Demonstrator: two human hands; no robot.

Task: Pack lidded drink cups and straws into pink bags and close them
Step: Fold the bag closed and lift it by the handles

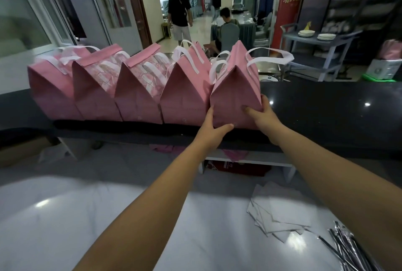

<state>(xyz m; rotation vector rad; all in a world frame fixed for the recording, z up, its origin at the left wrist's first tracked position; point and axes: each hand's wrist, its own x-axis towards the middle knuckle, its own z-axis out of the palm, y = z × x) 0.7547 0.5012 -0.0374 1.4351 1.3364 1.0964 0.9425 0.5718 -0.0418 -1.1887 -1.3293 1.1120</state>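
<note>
1. Five pink bags (139, 101) stand side by side in a row on the dark counter (326, 107), touching one another.
2. Both hands hold the end bag (235, 88), the rightmost of the row, which stands upright near the counter's front edge, against its neighbour.
3. The left hand (212, 127) grips its lower left corner: the thumb hooks along the front bottom edge and the fingers run up the seam between the two bags.
4. The right hand (263, 114) clasps the lower right side, thumb pressed flat on the front face, fingers wrapped round the far side.
5. The end bag's top is drawn to a peak, and its white handles (269, 55) stick up and loop out to the right.
6. The three bags on the left show a pale printed surface under raised flaps; whether that is cups I cannot tell.
7. Nearer the person, on a white table (108, 216), lie a loose stack of white papers (282, 212) and, at the right corner, shiny wrapped straws (348, 249).
8. Beyond the counter one person stands (179, 9) in the hallway and another sits (226, 20) at a table.
</note>
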